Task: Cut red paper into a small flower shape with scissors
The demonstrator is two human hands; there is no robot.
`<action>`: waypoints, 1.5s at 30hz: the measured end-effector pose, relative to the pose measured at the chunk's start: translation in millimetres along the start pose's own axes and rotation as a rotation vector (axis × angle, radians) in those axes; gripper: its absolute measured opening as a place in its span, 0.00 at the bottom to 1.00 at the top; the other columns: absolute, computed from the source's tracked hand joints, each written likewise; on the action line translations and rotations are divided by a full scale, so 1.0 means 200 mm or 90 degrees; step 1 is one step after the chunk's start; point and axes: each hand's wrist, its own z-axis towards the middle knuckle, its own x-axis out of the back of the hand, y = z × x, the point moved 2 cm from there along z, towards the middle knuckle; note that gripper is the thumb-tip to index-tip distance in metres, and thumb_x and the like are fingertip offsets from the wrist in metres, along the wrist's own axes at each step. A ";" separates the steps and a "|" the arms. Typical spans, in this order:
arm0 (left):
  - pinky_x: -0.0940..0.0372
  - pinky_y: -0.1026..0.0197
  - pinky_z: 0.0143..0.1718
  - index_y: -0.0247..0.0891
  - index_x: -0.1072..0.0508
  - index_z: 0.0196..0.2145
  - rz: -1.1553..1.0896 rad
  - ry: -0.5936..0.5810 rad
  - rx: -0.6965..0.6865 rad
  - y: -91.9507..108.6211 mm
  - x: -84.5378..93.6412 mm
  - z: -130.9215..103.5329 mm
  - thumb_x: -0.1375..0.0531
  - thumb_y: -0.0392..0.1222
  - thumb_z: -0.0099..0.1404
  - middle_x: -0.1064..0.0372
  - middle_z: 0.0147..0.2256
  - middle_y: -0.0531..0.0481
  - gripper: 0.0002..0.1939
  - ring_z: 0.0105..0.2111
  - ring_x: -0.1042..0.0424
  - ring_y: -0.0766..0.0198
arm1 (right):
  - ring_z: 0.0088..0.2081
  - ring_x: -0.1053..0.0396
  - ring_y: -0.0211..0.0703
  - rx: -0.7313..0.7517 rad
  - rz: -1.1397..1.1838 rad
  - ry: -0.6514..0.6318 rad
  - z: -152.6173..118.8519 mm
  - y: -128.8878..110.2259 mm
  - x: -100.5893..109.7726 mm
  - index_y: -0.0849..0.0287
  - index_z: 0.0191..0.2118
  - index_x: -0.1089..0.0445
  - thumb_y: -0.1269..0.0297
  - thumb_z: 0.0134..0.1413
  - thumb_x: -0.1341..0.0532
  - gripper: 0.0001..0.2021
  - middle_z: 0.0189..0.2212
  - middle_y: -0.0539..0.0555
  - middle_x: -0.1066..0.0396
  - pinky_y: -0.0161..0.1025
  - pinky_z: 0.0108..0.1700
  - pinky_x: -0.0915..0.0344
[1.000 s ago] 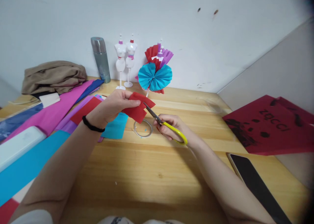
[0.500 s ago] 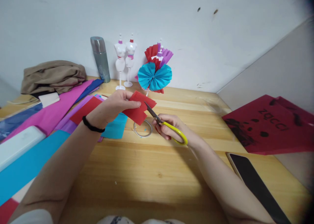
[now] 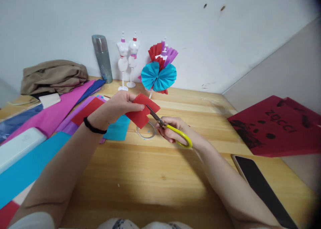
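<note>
My left hand (image 3: 125, 104) pinches a piece of red paper (image 3: 139, 118) between thumb and fingers above the table. Around the yellow-handled scissors (image 3: 179, 133) my right hand (image 3: 173, 127) is closed, and their dark blades point up and left into the paper's right edge. A cut splits that edge, and the tip lies close to my left thumb. Below the paper a ring-shaped roll of tape (image 3: 146, 131) lies on the wood. Beneath my left wrist is a turquoise sheet (image 3: 117, 128).
Small white mannequins (image 3: 122, 63) stand at the back, another dressed in folded paper with a turquoise fan (image 3: 158, 76). A flask (image 3: 102, 60), brown cloth (image 3: 54, 76) and pink sheets (image 3: 50, 111) are left; a phone (image 3: 260, 185) and red bag (image 3: 276, 128) are right.
The scissor blades have slid a little farther left into the red paper. Both hands stay nearly in place; the view has shifted slightly.
</note>
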 end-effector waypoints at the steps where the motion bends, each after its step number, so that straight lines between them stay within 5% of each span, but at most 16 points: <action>1: 0.31 0.62 0.29 0.36 0.14 0.28 0.003 0.000 0.002 0.00 0.00 0.00 0.21 0.46 0.49 0.21 0.24 0.47 0.13 0.28 0.22 0.58 | 0.21 0.41 0.32 -0.001 -0.004 0.002 0.00 0.00 0.00 0.57 0.42 0.24 0.33 0.61 0.28 0.28 0.26 0.45 0.34 0.32 0.21 0.43; 8: 0.30 0.62 0.30 0.33 0.13 0.32 0.004 -0.005 -0.011 -0.01 0.02 0.00 0.20 0.48 0.52 0.17 0.29 0.44 0.16 0.29 0.21 0.59 | 0.18 0.45 0.31 0.020 -0.006 0.019 0.02 0.01 0.01 0.56 0.41 0.25 0.34 0.60 0.27 0.27 0.23 0.43 0.35 0.33 0.19 0.47; 18: 0.22 0.61 0.41 0.33 0.14 0.42 -0.204 -0.083 0.015 -0.16 0.01 0.09 0.17 0.55 0.54 0.13 0.42 0.37 0.27 0.39 0.15 0.56 | 0.16 0.46 0.31 0.067 0.071 0.092 0.05 0.02 -0.02 0.57 0.43 0.29 0.29 0.60 0.31 0.31 0.18 0.40 0.38 0.34 0.20 0.49; 26: 0.25 0.62 0.39 0.33 0.16 0.37 -0.287 -0.106 0.031 -0.25 -0.07 0.12 0.17 0.49 0.54 0.16 0.34 0.41 0.21 0.32 0.19 0.61 | 0.15 0.47 0.32 0.066 0.080 0.132 0.05 0.02 -0.03 0.56 0.42 0.30 0.27 0.62 0.33 0.32 0.16 0.40 0.37 0.33 0.19 0.47; 36: 0.31 0.65 0.33 0.35 0.17 0.35 -0.285 0.015 -0.030 -0.22 -0.11 0.12 0.19 0.46 0.51 0.20 0.31 0.48 0.19 0.31 0.24 0.65 | 0.15 0.47 0.33 0.065 0.097 0.127 0.05 0.02 -0.04 0.57 0.44 0.28 0.28 0.63 0.34 0.32 0.15 0.40 0.37 0.34 0.20 0.47; 45: 0.26 0.59 0.43 0.34 0.19 0.41 -0.310 0.056 -0.105 -0.17 -0.15 0.09 0.22 0.47 0.56 0.16 0.39 0.44 0.20 0.38 0.19 0.59 | 0.15 0.47 0.31 0.090 0.116 0.117 0.06 0.04 -0.06 0.57 0.40 0.29 0.30 0.63 0.32 0.30 0.17 0.40 0.36 0.33 0.19 0.49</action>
